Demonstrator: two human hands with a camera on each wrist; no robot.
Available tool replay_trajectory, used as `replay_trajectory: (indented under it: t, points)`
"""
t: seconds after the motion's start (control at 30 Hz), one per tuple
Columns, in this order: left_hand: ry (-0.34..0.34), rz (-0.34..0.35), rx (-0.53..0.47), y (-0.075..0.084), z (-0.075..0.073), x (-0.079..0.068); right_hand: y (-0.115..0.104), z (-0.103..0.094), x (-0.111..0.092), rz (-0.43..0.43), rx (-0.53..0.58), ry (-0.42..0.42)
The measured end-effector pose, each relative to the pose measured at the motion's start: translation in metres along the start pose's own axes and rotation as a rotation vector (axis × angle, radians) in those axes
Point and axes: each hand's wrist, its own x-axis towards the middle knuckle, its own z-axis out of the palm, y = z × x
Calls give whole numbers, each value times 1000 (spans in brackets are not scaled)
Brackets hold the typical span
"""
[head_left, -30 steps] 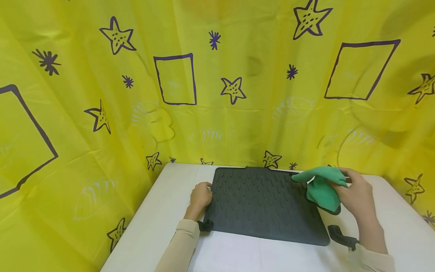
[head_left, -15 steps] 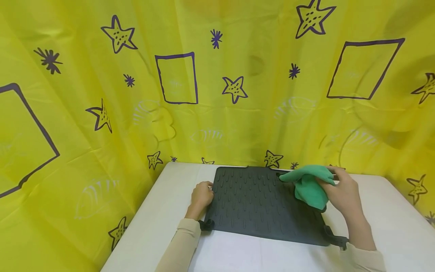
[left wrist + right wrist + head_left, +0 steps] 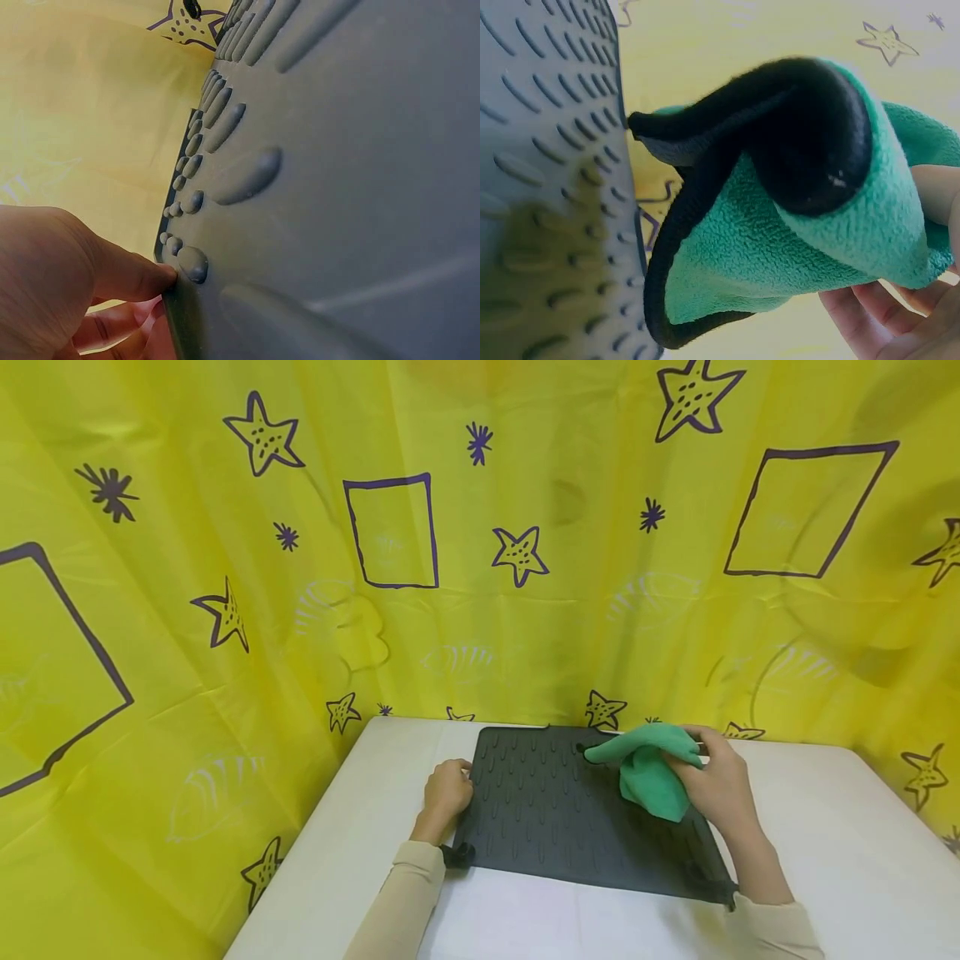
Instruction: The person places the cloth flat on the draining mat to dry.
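Note:
A dark grey rubber mat [image 3: 525,810] with rows of raised ridges is in the middle of the head view, over the white table. My left hand [image 3: 447,789] pinches its left edge; in the left wrist view the thumb [image 3: 142,277] lies at the rim with fingers behind it. Above the mat's right part, my right hand [image 3: 720,785] holds a green cloth [image 3: 652,781]. Black trim edges this folded, drooping cloth [image 3: 727,255] in the right wrist view, where it hangs beside the mat. Whether it touches the mat I cannot tell.
The white table [image 3: 360,827] extends left, right and in front of the mat. A yellow curtain [image 3: 465,627] with dark stars and squares hangs behind and along the sides. A black wrist mount [image 3: 457,856] sits near the mat's lower left corner.
My right hand has moved left with the green cloth, from the mat's right edge to further over it. The left hand keeps its hold; the mat has stayed in place.

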Motion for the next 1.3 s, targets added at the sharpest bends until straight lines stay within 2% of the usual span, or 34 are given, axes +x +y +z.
replay_trajectory:
  t: [0.63, 0.93, 1.07, 1.3]
  points:
    - [7, -11, 9, 0, 3, 1, -18, 56, -8, -106, 120, -19]
    - [3, -15, -6, 0, 2, 1, -18, 77, -12, -142, 111, -6]
    - [11, -7, 9, -1, 3, 2, -13, 86, -15, -150, 114, -35]
    - [11, -6, 5, -1, 3, 2, -4, 96, -18, -130, 116, -152]
